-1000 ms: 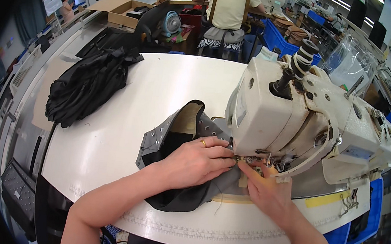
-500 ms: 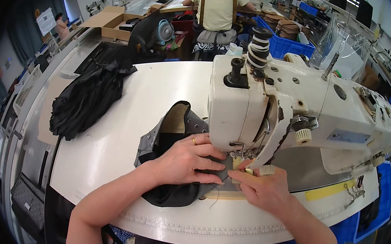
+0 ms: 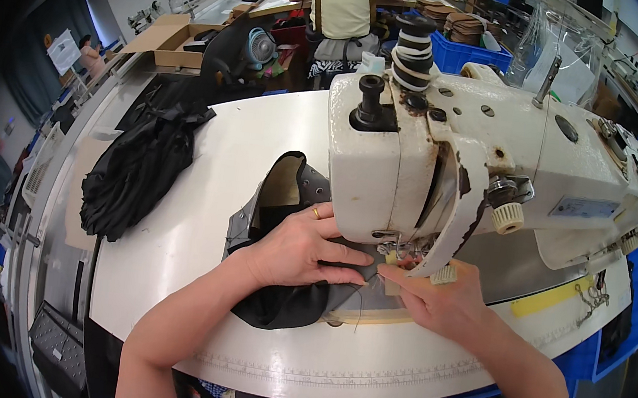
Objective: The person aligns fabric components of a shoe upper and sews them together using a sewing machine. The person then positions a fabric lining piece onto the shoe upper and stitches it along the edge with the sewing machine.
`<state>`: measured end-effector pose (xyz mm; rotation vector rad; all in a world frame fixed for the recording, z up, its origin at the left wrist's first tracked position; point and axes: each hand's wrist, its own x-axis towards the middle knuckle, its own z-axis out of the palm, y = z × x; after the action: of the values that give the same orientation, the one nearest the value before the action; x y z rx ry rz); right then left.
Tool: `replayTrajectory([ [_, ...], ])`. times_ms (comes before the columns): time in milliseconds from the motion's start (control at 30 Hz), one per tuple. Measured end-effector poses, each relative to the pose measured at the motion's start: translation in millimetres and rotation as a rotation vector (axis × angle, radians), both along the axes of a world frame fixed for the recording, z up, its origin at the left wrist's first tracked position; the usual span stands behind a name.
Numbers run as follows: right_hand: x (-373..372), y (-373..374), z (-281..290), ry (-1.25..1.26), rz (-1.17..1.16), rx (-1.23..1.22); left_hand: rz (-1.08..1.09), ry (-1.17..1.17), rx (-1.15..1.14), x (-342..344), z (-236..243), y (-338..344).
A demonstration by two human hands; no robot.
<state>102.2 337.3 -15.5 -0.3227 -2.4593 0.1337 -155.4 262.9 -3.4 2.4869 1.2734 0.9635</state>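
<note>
A black and grey sewn piece (image 3: 276,307) with metal eyelets along one raised edge and a tan lining lies left of the needle area of a white sewing machine (image 3: 365,169). Flat on its grey part rests my left hand (image 3: 294,247), fingers stretched out and pointing at the presser foot (image 3: 393,251). My right hand (image 3: 441,297) is closed in a pinch at the right of the grey edge, close by the foot. What its fingertips hold is hidden. A pale ribbed piece shows at its knuckles. Loose thread hangs off the fabric's near edge.
A heap of gathered black fabric (image 3: 143,169) lies on the table's left. The white tabletop (image 3: 262,368) has a ruler scale along its front edge. A yellow strip (image 3: 553,301) and a chain (image 3: 596,296) lie at the right, near a blue bin (image 3: 630,309). Ahead sits a co-worker (image 3: 343,7).
The view has shifted slightly. My left fingers are a little wider apart. My right hand stays pinched beside the presser foot, and the fabric has barely moved.
</note>
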Motion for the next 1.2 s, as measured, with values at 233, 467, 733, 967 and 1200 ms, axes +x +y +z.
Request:
replayTrajectory([
  [233,-4,-4,-2,0.008,-0.039,0.022,-0.029,0.028,-0.105,-13,6,10],
  [467,-3,-4,-4,-0.016,-0.031,0.017,-0.059,-0.107,-0.211,-21,-6,22],
  [733,-3,-5,4,-0.049,-0.049,0.043,-0.06,0.023,-0.07,-23,5,21],
  [967,-3,-6,7,-0.067,-0.033,-0.006,-0.069,0.022,0.018,-23,-1,26],
  [1200,4,-7,0,-0.197,-0.081,-0.132,-0.063,0.031,0.065,-22,-3,26],
])
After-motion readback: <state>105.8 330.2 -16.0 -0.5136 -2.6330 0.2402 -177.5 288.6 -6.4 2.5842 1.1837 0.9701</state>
